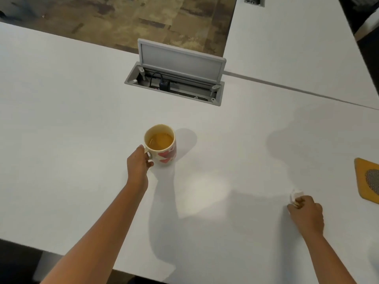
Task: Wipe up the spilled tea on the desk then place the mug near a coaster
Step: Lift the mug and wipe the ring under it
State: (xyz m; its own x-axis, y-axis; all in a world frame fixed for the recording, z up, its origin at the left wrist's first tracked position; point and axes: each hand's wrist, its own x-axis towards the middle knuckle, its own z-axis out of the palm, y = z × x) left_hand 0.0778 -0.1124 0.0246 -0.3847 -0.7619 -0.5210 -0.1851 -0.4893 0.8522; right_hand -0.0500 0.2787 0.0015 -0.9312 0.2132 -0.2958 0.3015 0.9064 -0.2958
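White desk (61, 119), open cable box (174, 83) behind; left hand (138, 163) around mug (162, 145) handle, right hand (306, 212) clenching tissue (295, 195) beside coaster (368, 179).

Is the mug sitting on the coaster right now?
No, the mug stands on the bare desk, far from the coaster.

Your left hand (138, 163) covers the handle of the cream ceramic mug with red hearts (162, 146), so your grip on it cannot be read; the mug's far side is turned away from you; your curled right hand (306, 214) hides most of the small white wad of tissue (295, 196); the yellow woven coaster with a grey mesh centre (368, 181) is cut off at the right edge; the contents of the open grey cable box (174, 87) lie in shadow.
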